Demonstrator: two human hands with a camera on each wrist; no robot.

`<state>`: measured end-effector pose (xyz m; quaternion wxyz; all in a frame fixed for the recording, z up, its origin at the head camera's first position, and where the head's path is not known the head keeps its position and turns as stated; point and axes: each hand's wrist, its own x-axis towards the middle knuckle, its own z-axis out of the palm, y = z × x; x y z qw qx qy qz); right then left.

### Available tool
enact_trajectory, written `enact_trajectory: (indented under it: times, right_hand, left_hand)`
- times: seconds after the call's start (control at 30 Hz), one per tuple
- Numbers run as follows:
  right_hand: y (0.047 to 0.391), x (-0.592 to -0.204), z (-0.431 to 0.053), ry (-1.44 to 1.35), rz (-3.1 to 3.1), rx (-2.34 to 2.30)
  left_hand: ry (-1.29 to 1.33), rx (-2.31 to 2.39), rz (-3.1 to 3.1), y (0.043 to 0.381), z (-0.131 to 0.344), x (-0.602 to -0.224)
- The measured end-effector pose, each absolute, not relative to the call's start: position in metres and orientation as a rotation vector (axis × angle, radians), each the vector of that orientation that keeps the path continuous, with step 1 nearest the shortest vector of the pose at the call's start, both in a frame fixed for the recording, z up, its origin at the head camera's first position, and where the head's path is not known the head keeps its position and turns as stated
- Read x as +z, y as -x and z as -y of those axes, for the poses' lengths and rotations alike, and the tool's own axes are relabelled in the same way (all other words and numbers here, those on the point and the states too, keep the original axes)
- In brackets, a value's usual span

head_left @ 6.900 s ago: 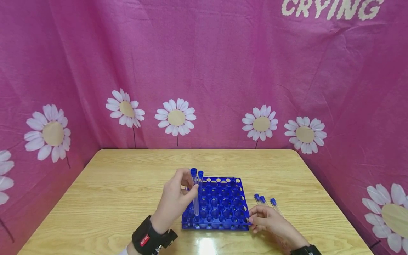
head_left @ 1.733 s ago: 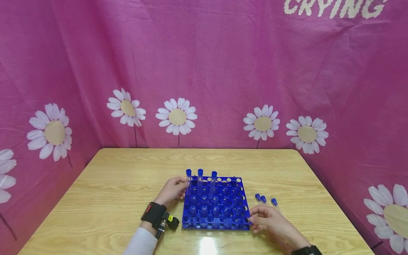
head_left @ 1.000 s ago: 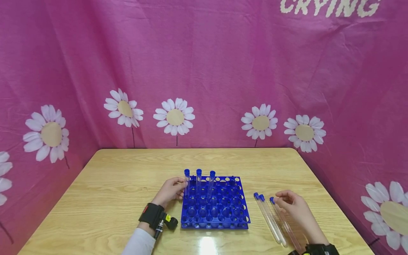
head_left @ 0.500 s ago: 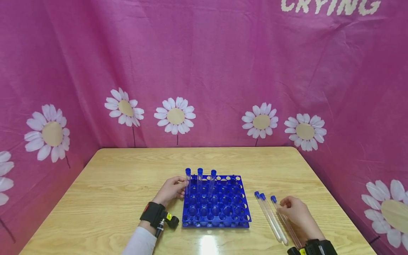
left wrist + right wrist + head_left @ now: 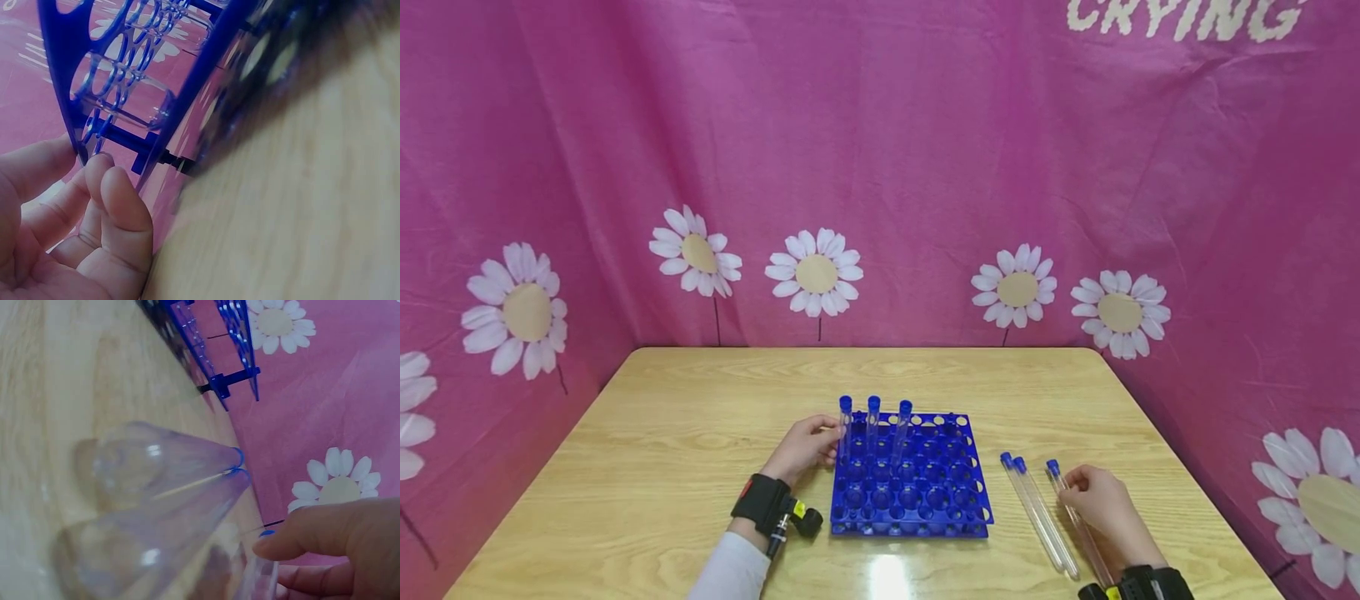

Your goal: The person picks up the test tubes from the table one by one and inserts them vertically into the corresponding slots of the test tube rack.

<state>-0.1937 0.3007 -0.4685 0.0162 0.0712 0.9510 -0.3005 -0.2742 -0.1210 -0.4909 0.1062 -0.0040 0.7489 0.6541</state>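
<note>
A blue test tube rack (image 5: 912,523) stands mid-table, with three blue-capped clear test tubes (image 5: 873,427) upright in its far left part. My left hand (image 5: 801,450) grips the rack's left edge, thumb and fingertips at its corner in the left wrist view. To the right of the rack, my right hand (image 5: 1103,502) pinches a capped test tube (image 5: 1087,542) between thumb and fingers, just below its cap. That tube slants, cap end away from me. Beside it two more capped test tubes (image 5: 1037,521) lie close together on the table, their rounded ends large in the right wrist view.
The wooden table (image 5: 700,400) extends on all sides of the rack. A pink curtain (image 5: 917,167) with printed daisies encloses the back and sides. Black straps with small cameras (image 5: 807,522) sit on both wrists.
The left hand went from holding a tube over the rack to its left edge; three tubes now stand there. The right hand left the rack, took hold of a tube and shifted it slightly right.
</note>
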Motion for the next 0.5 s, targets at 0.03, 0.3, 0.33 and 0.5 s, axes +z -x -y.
enact_trajectory:
  times: [0.03, 0.3, 0.33, 0.5]
  right_hand:
    - [0.193, -0.466, -0.301, -0.22, -2.967, -0.937]
    - [0.19, -0.439, -0.29, -0.185, -3.072, -1.023]
    - [0.19, -0.434, -0.287, -0.165, -3.099, -1.043]
    - [0.191, -0.406, -0.264, -0.018, -3.266, -1.11]
  left_hand:
    - [0.008, 1.93, -2.203, 0.274, 0.121, -0.491]
    - [0.002, 1.933, -2.195, 0.273, 0.122, -0.49]
    - [0.004, 1.933, -2.194, 0.274, 0.122, -0.491]
    - [0.008, 1.937, -2.181, 0.276, 0.123, -0.492]
